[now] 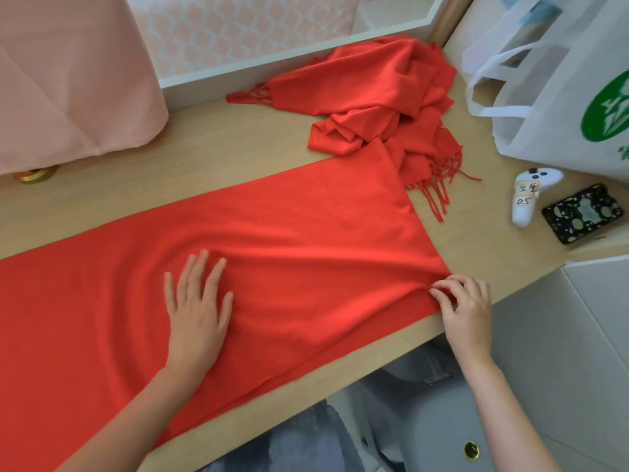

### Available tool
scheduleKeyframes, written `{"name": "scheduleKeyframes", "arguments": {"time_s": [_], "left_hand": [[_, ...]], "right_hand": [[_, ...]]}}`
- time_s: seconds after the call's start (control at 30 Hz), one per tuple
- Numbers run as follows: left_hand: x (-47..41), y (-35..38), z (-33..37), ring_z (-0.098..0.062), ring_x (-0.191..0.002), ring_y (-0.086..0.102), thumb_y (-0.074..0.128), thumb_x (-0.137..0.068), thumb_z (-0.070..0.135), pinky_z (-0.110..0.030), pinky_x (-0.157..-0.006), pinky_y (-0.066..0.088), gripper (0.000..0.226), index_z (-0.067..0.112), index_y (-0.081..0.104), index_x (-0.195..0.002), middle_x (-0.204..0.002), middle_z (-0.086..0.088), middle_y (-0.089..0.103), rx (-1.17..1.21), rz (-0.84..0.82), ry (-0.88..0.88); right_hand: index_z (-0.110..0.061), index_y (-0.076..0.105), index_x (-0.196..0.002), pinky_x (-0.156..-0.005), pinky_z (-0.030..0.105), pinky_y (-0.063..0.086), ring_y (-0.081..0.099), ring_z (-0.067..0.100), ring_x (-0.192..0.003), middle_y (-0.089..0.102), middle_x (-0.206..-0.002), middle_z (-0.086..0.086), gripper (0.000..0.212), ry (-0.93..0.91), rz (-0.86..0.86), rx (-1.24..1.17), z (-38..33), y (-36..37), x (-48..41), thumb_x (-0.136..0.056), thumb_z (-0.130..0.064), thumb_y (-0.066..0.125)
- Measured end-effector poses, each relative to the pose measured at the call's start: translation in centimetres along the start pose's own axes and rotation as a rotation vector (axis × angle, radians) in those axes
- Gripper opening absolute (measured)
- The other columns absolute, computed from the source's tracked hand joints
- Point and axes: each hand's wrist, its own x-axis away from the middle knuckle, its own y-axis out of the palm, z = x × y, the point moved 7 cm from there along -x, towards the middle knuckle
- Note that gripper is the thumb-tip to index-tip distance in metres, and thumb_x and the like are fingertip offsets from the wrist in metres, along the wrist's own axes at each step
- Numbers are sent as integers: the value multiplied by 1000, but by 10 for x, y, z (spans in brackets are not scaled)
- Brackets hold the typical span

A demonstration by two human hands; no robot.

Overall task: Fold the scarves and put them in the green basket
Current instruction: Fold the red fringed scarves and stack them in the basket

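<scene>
Two red scarves lie on the wooden table [221, 144]. The flat scarf [272, 233] is spread along the tabletop from the left edge of the view to the right near edge of the table, with shallow wrinkles across its middle. The bunched scarf [384, 86] sits in a heap at the far side, against a white frame [289, 59]. Two fringed ends of the heap are visible, one pointing left and one pointing toward the near side. The far right corner of the flat scarf overlaps the heap. The left hand [197, 311] rests palm down on the middle of the flat scarf, fingers straight and slightly spread. The right hand [466, 308] pinches the near right corner of the same scarf between curled fingertips, at the table edge. Right of the scarves stand one white bag [561, 97] with a green logo, one white controller [531, 195] with two handwritten labels, and one dark patterned phone case [582, 212]. One pink cloth [68, 73] hangs at the far left.
</scene>
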Motion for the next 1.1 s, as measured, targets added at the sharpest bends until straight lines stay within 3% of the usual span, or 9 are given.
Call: {"name": "scheduleKeyframes", "arguments": {"time_s": [0.1,0.2,0.4,0.5,0.57,0.63,0.8,0.97,1.1], "left_hand": [[23,-7,50,-24,-115,51,49,-88,42,-37,-104,31,40,17,60,-117,-120,-1,57,169,-69,194],[59,12,86,-11,-101,48,54,-81,52,-24,-87,32,38,27,60,-109,-108,9,55,169,-221,305],[62,29,89,-10,-88,45,76,-73,36,-23,-72,33,30,29,62,-99,-98,12,53,213,-253,170],[57,27,84,-4,-84,45,60,-82,44,-21,-71,32,16,33,65,-92,-92,18,54,296,-263,124],[56,27,80,0,-85,44,49,-82,52,-18,-73,32,25,36,66,-91,-89,22,55,351,-301,86],[54,26,77,2,-85,45,55,-82,52,-18,-76,33,21,38,68,-89,-87,24,56,401,-318,52],[55,26,78,0,-89,48,70,-81,38,-20,-81,35,8,40,71,-88,-85,28,58,454,-365,37],[58,21,84,3,-81,45,48,-88,48,-20,-71,37,21,36,65,-86,-84,26,54,391,-298,92],[59,14,92,2,-81,50,40,-94,42,-24,-72,39,22,31,59,-90,-86,22,54,411,-283,119]], "right_hand": [[-7,68,-86,-84,31,36,47,22,-91,64,-91,5,8,-87,-18,26,-3,-2,-3,-81,-2,71],[-9,66,-87,-85,27,36,49,21,-90,64,-91,2,9,-78,-54,-45,-3,-2,-4,-83,-1,68],[-14,65,-87,-83,18,35,46,16,-92,63,-92,-3,8,17,-92,-216,5,-11,-5,-85,-7,66],[-16,65,-87,-84,16,33,47,15,-93,63,-93,-5,8,14,-152,-234,6,-12,-6,-87,-8,65],[-18,65,-87,-87,10,32,48,13,-95,63,-95,-6,10,29,-193,-258,9,-11,-7,-87,-8,65],[-19,64,-88,-87,8,30,48,11,-96,63,-96,-7,11,26,-222,-257,10,-11,-8,-87,-8,64],[-14,64,-86,-84,24,33,46,11,-94,63,-95,-3,11,-51,-210,-194,10,-16,-9,-85,-3,64],[-12,63,-85,-82,22,31,45,16,-93,62,-91,0,13,-106,-214,-121,13,-15,-5,-84,1,64],[-13,63,-86,-88,22,27,38,12,-102,62,-101,-4,11,-83,-223,-121,13,-16,-5,-85,-2,64]]}}
